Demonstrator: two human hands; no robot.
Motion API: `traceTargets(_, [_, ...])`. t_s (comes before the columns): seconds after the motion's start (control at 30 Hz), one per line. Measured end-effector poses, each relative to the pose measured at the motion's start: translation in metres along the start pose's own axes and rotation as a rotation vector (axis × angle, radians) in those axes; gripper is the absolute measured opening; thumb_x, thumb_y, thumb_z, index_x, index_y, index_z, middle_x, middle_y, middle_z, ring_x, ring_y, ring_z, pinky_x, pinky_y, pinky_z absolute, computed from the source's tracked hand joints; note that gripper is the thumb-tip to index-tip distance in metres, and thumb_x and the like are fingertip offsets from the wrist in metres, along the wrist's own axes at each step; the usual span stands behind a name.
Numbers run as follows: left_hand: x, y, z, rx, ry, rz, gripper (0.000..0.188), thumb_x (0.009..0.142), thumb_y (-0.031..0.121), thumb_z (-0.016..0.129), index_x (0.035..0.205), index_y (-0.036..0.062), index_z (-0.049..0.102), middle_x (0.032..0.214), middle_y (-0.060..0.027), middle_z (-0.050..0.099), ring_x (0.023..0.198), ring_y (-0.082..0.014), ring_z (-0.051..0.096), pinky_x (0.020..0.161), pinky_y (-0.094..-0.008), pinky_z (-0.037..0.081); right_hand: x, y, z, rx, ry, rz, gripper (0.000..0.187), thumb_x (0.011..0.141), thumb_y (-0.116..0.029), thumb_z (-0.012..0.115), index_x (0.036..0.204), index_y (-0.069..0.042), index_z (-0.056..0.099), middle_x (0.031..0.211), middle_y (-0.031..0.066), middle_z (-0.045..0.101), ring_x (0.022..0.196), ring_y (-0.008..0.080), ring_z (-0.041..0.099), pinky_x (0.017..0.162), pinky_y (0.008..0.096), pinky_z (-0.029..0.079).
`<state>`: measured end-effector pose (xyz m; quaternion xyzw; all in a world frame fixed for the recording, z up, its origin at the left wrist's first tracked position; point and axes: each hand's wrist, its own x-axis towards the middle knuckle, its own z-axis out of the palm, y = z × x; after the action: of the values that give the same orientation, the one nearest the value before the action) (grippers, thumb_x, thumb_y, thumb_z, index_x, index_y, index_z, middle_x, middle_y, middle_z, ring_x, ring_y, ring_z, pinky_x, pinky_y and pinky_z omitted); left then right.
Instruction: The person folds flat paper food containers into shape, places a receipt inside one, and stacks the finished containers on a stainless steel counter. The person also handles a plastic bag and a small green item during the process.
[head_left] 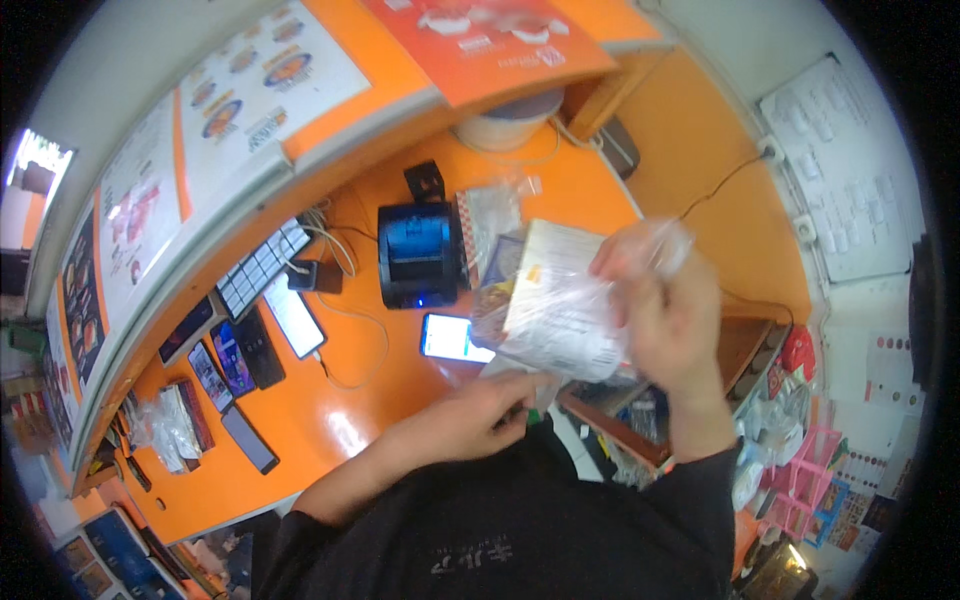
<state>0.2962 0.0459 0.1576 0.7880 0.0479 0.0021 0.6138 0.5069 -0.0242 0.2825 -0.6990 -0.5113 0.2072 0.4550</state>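
My right hand (665, 315) is closed on a clear plastic bag (588, 325) and holds it up above the counter's near edge. Through the film show a pale, flat-sided package and something brownish at its left. Low beside the bag, my left hand (485, 412) is closed, with fingertips pinched on a whitish slip (545, 392) that looks like paper. A lit phone (455, 338) lies on the orange counter (350, 420), partly behind the bag. Just beyond it stands a black box-shaped device (417, 258) with a small blue light.
Several phones (255, 350) and a tablet (262, 270) lie at the left with cables. A raised ledge (350, 120) with menu sheets borders the far side. Plastic-wrapped packs (490, 220) sit beside the black device. An open drawer (625, 425) and pink baskets (805, 475) are at the right.
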Motion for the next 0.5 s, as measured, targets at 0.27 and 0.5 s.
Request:
traceTargets(0.27, [-0.020, -0.002, -0.011, -0.246, -0.066, -0.030, 0.058, 0.096, 0.007, 0.060, 0.151, 0.0147, 0.043, 0.103, -0.0053, 0.058, 0.093, -0.0157, 0.055, 0.086, -0.0318, 0.049, 0.133, -0.122, -0.100, -0.384, 0.288, -0.380, 0.036, 0.104, -0.038, 0.053, 0.090, -0.006, 0.064, 0.090, 0.0008, 0.064, 0.078, 0.0080, 0.057, 0.070, 0.0247, 0.045])
traceTargets(0.5, [-0.038, -0.006, -0.013, -0.241, 0.097, 0.092, 0.058, 0.095, 0.000, 0.057, 0.150, 0.0103, 0.043, 0.096, -0.0035, 0.052, 0.086, -0.0135, 0.051, 0.081, -0.0280, 0.047, 0.307, -0.152, -0.127, -0.277, 0.110, -0.402, 0.030, 0.103, -0.031, 0.055, 0.103, -0.003, 0.065, 0.095, 0.0039, 0.064, 0.089, 0.0135, 0.059, 0.084, 0.0286, 0.049])
